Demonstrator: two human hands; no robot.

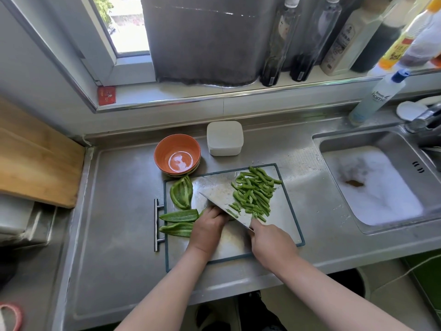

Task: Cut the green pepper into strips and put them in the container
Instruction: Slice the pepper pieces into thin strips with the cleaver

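A steel cutting board (pixel 284 225) lies on the counter. A heap of green pepper strips (pixel 254 192) covers its right half. Three uncut pepper pieces lie at the left: one (pixel 181 192) at the top, two more (pixel 179 215) (pixel 177 229) below it. My right hand (pixel 270 242) grips the handle of a cleaver (pixel 220 193), whose blade stands on the board. My left hand (pixel 207 226) has curled fingers pressing down a pepper piece right beside the blade; that piece is mostly hidden. An empty orange bowl (pixel 177 156) stands behind the board.
A white lidded box (pixel 224 137) sits right of the bowl. The sink (pixel 372 185) holds foamy water at the right, with a tap and a detergent bottle (pixel 377 97) behind it. A wooden board (pixel 35 158) leans at the left. Bottles line the windowsill.
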